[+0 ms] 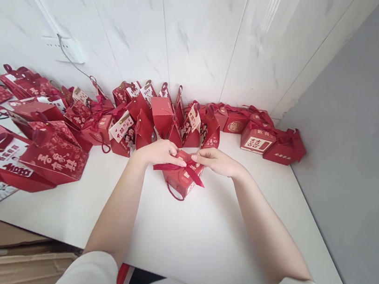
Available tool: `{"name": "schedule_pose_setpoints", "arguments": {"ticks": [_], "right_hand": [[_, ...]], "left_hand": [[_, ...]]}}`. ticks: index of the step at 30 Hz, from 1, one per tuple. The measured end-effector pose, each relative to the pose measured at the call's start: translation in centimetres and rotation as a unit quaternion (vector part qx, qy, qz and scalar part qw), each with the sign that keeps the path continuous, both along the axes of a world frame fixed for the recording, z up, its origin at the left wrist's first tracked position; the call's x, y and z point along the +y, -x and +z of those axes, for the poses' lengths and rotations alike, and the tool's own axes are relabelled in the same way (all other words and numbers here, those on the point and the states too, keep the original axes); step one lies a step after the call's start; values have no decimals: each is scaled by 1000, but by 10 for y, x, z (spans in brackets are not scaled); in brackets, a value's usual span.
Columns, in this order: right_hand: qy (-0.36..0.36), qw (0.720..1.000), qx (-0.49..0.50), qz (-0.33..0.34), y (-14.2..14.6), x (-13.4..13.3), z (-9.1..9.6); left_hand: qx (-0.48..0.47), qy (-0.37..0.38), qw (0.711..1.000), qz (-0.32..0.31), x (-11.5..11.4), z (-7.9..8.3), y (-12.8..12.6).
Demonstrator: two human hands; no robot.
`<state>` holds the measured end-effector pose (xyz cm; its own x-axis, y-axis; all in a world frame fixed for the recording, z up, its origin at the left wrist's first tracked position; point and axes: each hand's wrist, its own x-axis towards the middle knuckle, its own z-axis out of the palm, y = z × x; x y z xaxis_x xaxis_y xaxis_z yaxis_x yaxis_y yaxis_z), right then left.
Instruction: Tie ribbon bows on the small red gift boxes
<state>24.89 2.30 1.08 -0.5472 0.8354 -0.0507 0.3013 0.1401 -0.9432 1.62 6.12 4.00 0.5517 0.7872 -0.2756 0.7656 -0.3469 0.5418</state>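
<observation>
A small red gift box (177, 179) with pale printed characters rests on the white table in front of me. Across its top runs a dark red ribbon (197, 178), tied in a bow or knot, its tails hanging over the sides. A thin red cord loop (174, 195) hangs at the near side of the box. My left hand (164, 152) pinches the ribbon from the left. From the right, my right hand (215, 160) pinches it too, thumb and forefinger together near the knot. The fingers partly cover the box's top.
Several red gift boxes (258, 140) with ribbons stand along the tiled wall at right. Many red gift bags (55, 154) crowd the left and back of the white table (218, 240). A cardboard carton (20, 266) sits below the near left edge; a grey panel (360, 152) borders the right.
</observation>
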Motion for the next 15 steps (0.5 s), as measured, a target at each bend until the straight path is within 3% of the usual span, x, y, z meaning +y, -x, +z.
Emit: {"name": "schedule_pose_setpoints", "arguments": {"ticks": [6, 15], "right_hand": [[-45, 997, -53, -26, 4, 2, -6], [-71, 993, -77, -49, 7, 4, -11]], "left_hand": [[17, 26, 999, 19, 3, -6, 1], [49, 38, 997, 49, -2, 0, -6]]}}
